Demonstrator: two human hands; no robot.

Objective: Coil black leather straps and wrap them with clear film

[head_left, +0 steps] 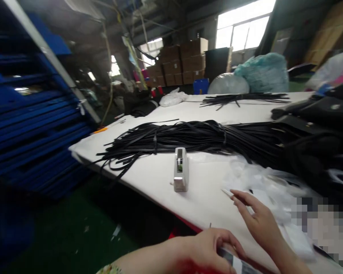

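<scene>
My left hand is at the bottom of the head view, its fingers curled round a grey and white flat item that the lower edge cuts off; its kind I cannot make out. Further right, my right hand is above the white table, pinching a slim white pointed piece between thumb and forefinger. A white tape dispenser stands on the table ahead of both hands, touched by neither. Crumpled clear plastic bags lie just beyond my right hand.
A long tied bundle of black straps crosses the table, with a smaller bundle farther back. Black items pile up at the right. Blue stacked panels stand left, beyond the table edge. Cardboard boxes are behind.
</scene>
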